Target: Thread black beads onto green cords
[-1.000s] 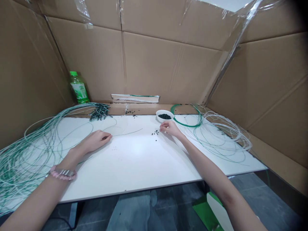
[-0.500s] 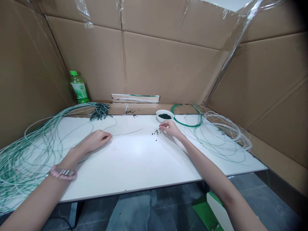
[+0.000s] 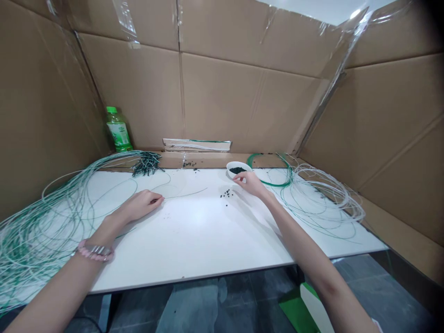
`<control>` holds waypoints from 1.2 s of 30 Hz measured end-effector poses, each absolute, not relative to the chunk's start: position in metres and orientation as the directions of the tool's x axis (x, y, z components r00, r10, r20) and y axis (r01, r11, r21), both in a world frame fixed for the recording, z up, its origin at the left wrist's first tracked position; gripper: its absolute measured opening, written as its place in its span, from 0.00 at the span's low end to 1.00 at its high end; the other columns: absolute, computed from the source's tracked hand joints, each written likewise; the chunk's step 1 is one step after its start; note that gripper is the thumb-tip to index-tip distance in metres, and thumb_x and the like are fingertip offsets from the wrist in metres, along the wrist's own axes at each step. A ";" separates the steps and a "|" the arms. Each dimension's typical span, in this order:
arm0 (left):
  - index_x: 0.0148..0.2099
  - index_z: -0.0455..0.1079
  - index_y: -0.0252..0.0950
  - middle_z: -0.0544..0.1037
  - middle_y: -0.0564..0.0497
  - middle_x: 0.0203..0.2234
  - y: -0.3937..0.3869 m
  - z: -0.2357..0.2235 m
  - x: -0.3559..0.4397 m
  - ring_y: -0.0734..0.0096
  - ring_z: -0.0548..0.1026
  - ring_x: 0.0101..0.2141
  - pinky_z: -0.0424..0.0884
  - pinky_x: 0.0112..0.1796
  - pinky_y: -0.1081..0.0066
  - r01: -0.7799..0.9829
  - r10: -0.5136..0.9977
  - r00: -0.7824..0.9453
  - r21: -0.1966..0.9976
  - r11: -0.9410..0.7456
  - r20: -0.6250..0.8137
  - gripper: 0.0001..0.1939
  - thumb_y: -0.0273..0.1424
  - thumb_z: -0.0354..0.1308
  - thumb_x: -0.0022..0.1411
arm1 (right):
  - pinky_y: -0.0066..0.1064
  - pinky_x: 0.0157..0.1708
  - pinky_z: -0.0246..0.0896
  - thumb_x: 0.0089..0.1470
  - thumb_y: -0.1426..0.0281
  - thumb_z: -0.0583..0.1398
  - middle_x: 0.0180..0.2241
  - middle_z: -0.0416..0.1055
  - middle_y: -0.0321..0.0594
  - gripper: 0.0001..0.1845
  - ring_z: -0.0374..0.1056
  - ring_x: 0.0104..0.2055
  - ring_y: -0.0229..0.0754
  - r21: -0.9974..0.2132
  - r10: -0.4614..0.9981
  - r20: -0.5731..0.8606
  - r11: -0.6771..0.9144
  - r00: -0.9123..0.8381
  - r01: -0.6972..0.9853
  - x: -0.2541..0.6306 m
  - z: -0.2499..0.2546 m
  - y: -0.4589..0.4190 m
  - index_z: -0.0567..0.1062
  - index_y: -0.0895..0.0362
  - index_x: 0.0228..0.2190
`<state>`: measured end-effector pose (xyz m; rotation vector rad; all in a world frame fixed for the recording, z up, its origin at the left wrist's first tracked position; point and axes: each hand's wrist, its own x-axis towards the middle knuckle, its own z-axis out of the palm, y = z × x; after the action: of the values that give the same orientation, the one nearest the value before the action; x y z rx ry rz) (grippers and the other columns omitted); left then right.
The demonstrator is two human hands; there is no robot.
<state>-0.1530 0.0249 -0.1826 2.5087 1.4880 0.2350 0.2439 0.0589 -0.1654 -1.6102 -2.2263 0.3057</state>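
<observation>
My left hand [image 3: 142,205] rests on the white tabletop [image 3: 194,236], its fingers closed on the end of a thin green wire [image 3: 183,194] that runs off to the right. A beaded bracelet [image 3: 95,251] circles that wrist. My right hand [image 3: 251,183] is pinched at the fingertips against the near side of a small white bowl [image 3: 234,165] of dark pellets. Whether a pellet sits between those fingers is too small to tell. Several loose dark pellets [image 3: 226,194] lie just left of my right hand.
A large tangle of green-and-white wires [image 3: 45,226] spills over the table's left side, with a bunch of short dark pieces [image 3: 147,163] at the back. More coiled wire [image 3: 322,203] lies at right. Cardboard walls [image 3: 138,92] enclose the table, and a green-capped bottle [image 3: 118,131] stands back left.
My right hand has moved slightly forward, closer to the bowl. My left hand stays on the wire, and the whole view has shifted a little with my head.
</observation>
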 end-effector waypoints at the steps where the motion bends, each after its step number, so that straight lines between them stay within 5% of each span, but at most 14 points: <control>1: 0.24 0.56 0.36 0.66 0.52 0.18 0.026 -0.184 -0.154 0.71 0.63 0.22 0.52 0.28 0.71 0.845 0.878 0.478 0.261 -0.468 0.027 0.20 0.39 0.39 0.65 | 0.39 0.45 0.66 0.60 0.64 0.55 0.45 0.69 0.43 0.14 0.68 0.44 0.40 -0.372 0.951 0.186 0.301 -0.247 0.878 0.247 -0.158 0.066 0.71 0.58 0.43; 7: 0.23 0.55 0.36 0.65 0.52 0.18 0.027 -0.187 -0.154 0.71 0.63 0.22 0.52 0.28 0.71 0.839 0.875 0.482 0.263 -0.476 0.045 0.20 0.39 0.39 0.65 | 0.37 0.44 0.66 0.59 0.64 0.57 0.47 0.68 0.45 0.15 0.67 0.45 0.41 -0.264 0.987 0.101 0.151 -0.128 0.953 0.253 -0.132 0.123 0.70 0.59 0.45; 26: 0.24 0.57 0.36 0.69 0.51 0.20 0.023 -0.183 -0.149 0.71 0.65 0.23 0.52 0.28 0.70 0.828 0.871 0.484 0.279 -0.486 0.080 0.19 0.37 0.39 0.65 | 0.39 0.43 0.67 0.58 0.64 0.58 0.47 0.68 0.43 0.17 0.68 0.45 0.43 0.008 0.973 -0.226 0.049 -0.046 0.999 0.237 -0.145 0.145 0.70 0.59 0.46; 36: 0.23 0.55 0.35 0.67 0.52 0.18 0.022 -0.183 -0.148 0.73 0.63 0.22 0.51 0.28 0.70 0.831 0.874 0.480 0.279 -0.482 0.078 0.19 0.37 0.39 0.64 | 0.39 0.43 0.67 0.58 0.64 0.57 0.47 0.68 0.44 0.17 0.68 0.46 0.43 -0.041 0.981 -0.179 0.063 -0.069 0.997 0.240 -0.147 0.144 0.69 0.59 0.47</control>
<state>-0.1476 0.0225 -0.1826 2.5226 1.4731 0.3103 0.2399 0.1436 -0.1465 -2.2106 -2.3623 0.2480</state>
